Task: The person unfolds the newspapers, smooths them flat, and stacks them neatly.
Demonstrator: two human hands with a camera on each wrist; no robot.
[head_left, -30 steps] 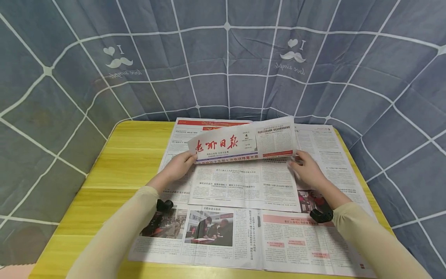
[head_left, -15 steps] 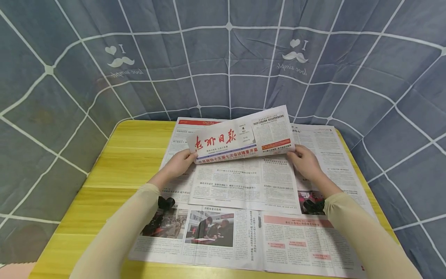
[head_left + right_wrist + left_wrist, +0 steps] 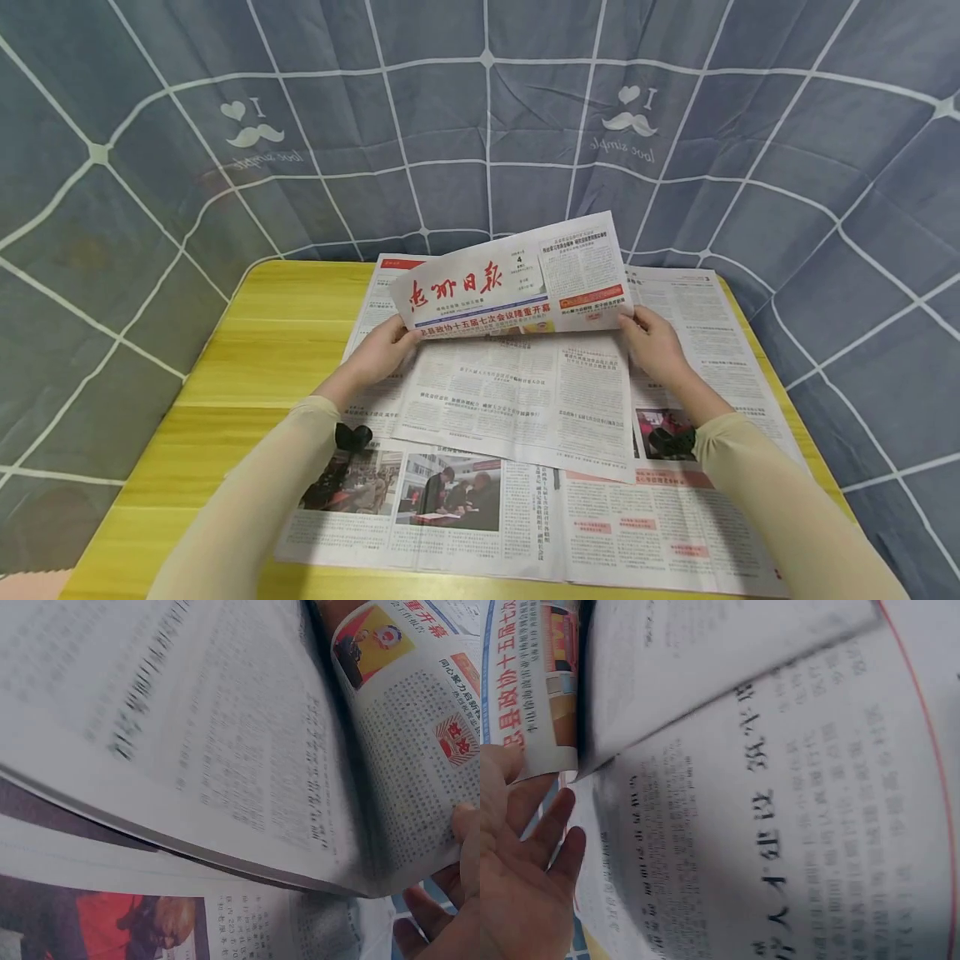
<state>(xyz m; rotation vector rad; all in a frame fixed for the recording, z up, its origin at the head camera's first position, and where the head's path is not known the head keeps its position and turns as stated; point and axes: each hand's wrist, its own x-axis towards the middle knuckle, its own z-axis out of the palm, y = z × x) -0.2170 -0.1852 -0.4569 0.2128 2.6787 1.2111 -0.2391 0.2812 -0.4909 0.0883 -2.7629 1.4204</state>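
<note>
A newspaper [image 3: 510, 287] with a red masthead is raised off the sheets below, its top part curved up and facing me. Its lower page, covered in print, slopes towards me. At the left edge my left hand [image 3: 381, 350] pinches it between thumb and fingers; the left wrist view shows the left thumb [image 3: 502, 761] over the front page and other fingers spread behind. My right hand [image 3: 658, 348] grips the right edge, with the right thumb [image 3: 466, 823] on the print. Beneath lie spread newspaper sheets [image 3: 675, 525] with photos and pink boxes.
A yellow wood-grain table [image 3: 240, 375] carries the sheets and shows bare at the left. Behind and at both sides hangs a grey curtain [image 3: 442, 117] with white lines. Black wrist straps [image 3: 352, 437] sit at both cuffs.
Both hands have lifted the newspaper higher, the right end most, so more of its front page shows. Its lower page has shifted slightly left and its right corner nearer to me.
</note>
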